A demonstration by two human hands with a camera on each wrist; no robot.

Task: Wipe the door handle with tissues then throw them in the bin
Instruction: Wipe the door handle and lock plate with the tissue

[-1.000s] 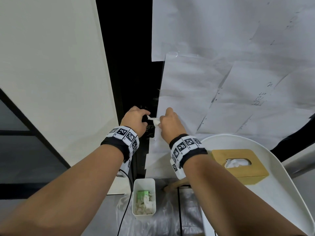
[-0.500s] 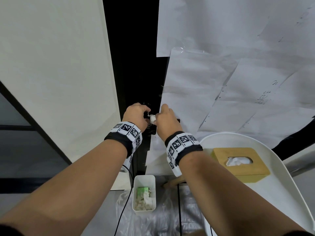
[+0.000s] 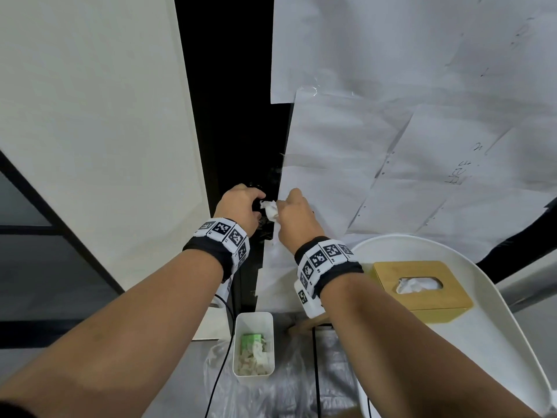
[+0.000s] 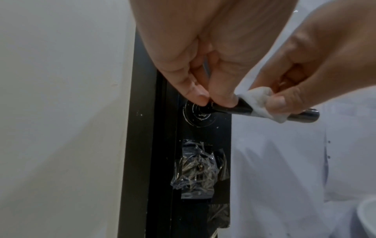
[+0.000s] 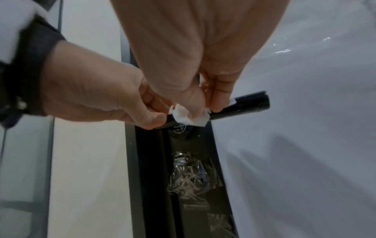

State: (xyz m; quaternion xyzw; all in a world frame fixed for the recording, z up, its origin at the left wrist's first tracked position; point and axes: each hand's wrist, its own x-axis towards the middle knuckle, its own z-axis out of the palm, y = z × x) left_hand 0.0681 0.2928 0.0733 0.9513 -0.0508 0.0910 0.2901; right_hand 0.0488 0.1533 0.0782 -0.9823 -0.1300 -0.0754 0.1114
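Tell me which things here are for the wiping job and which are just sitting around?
For the job:
- door handle, held by the left hand near the door
- tissue, wrapped on it by the right hand
- white bin on the floor below

Just sitting around:
- wooden tissue box
- white table
- taped-up papers
- crinkled plastic below the handle

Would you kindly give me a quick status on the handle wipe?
Left hand pinches door handle near its base. Right hand holds tissue wrapped on it. Nothing obstructing.
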